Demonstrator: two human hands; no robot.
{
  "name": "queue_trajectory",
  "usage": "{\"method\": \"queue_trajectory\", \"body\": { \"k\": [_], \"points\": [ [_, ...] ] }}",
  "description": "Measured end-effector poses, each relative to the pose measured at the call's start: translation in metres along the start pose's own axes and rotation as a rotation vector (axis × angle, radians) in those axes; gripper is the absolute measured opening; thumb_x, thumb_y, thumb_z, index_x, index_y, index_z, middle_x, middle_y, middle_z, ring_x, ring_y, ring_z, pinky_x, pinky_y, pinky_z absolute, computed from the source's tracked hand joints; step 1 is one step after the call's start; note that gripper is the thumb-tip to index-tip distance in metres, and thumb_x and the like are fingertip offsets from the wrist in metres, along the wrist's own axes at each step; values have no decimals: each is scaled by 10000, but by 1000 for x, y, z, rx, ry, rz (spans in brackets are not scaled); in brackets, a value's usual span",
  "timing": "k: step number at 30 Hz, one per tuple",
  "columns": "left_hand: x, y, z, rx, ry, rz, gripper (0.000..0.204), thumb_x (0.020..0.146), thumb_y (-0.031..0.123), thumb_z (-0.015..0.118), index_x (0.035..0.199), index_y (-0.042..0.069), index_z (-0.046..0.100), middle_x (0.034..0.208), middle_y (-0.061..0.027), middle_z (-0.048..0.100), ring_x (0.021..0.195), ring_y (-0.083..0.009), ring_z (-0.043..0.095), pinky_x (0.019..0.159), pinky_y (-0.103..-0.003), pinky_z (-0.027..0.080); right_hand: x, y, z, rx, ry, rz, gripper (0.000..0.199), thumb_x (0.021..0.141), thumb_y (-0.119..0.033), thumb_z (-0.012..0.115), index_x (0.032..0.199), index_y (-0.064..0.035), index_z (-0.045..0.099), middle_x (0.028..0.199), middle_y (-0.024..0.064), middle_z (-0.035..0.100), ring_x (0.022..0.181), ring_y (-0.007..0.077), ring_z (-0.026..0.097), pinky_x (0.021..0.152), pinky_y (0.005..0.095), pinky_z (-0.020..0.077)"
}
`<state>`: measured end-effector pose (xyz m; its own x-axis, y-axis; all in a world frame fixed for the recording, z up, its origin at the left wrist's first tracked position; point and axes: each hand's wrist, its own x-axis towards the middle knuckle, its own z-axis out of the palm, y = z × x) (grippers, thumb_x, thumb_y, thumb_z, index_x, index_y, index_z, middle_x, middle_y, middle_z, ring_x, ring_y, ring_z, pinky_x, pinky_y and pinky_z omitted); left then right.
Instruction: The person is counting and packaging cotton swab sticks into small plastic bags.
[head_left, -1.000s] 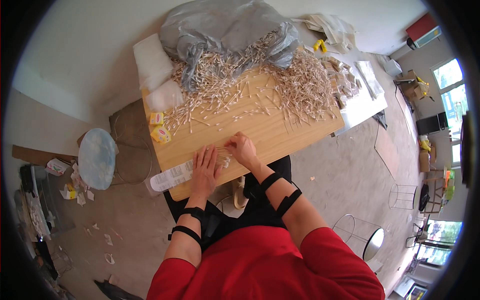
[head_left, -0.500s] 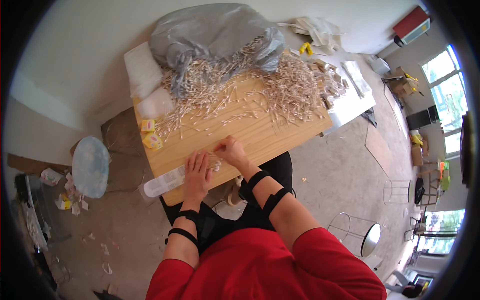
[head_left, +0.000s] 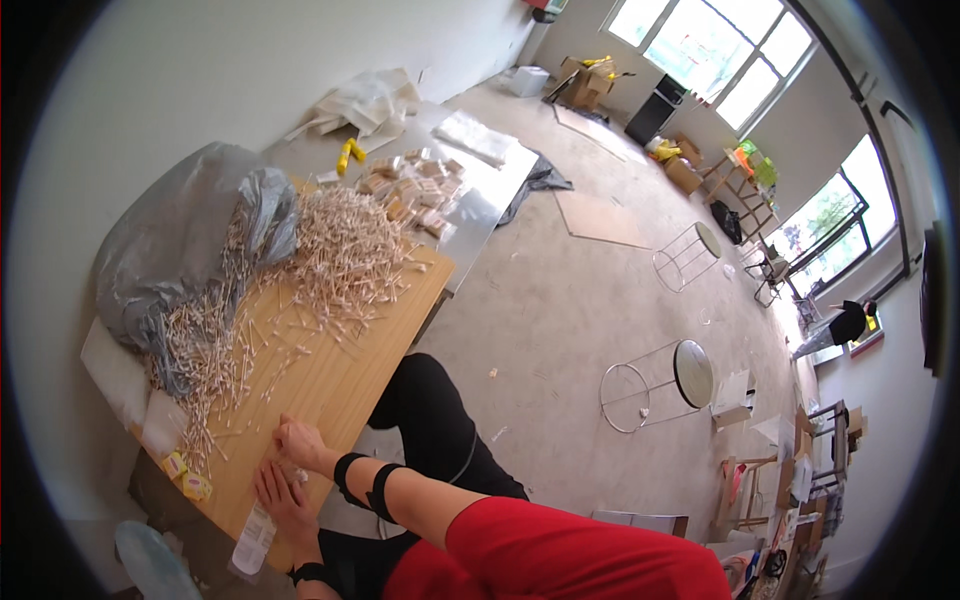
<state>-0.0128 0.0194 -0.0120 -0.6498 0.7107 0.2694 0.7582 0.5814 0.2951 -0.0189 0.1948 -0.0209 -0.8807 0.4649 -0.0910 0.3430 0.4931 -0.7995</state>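
Observation:
Both hands rest on the near end of a wooden table. My right hand is knuckles-up with curled fingers pressed to the tabletop; what is under it is hidden. Just beside it, my left hand lies flat with its fingers stretched out. A small white bit shows between the two hands. A clear plastic packet lies at the table edge next to my left hand. Thin pale sticks are heaped and scattered over the far half of the table.
A crumpled grey plastic bag covers the table's far left side. Small yellow boxes sit near the left edge. A white table beyond holds a pile of small packets. Two wire-legged stools stand on the concrete floor.
The view has swung to the right, so the table now sits at the left and the room and windows show. Both hands remain together at the table's near edge.

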Motion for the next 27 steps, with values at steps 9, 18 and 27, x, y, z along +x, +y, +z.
{"method": "queue_trajectory", "body": {
  "k": [9, 18, 27],
  "points": [
    [20, 19, 4, -125, 51, -15, 673, 870, 272, 634, 1431, -4, 382, 1432, -184, 439, 1358, -381, 368, 1151, -527, 245, -6, 14, -30, -59, -16, -57, 95, 758, -227, 692, 817, -163, 727, 901, 75, 643, 849, 271, 654, 689, 408, 530],
    [14, 17, -15, -131, -29, -151, 791, 855, 273, 697, 1493, 45, 289, 1474, -143, 407, 1399, -323, 334, 1169, -502, 227, -66, 2, -25, 419, 346, -90, 116, 876, 29, 585, 961, 3, 659, 1074, 133, 596, 977, 287, 611, 790, 350, 501],
    [28, 35, -11, -300, 100, -323, 724, 903, 244, 656, 1483, 9, 293, 1468, -171, 409, 1389, -345, 348, 1139, -493, 266, -63, -13, -17, 308, 409, -129, 245, 880, 67, 520, 1106, 4, 592, 1291, 200, 524, 1185, 356, 536, 975, 379, 449]
  ]
}}
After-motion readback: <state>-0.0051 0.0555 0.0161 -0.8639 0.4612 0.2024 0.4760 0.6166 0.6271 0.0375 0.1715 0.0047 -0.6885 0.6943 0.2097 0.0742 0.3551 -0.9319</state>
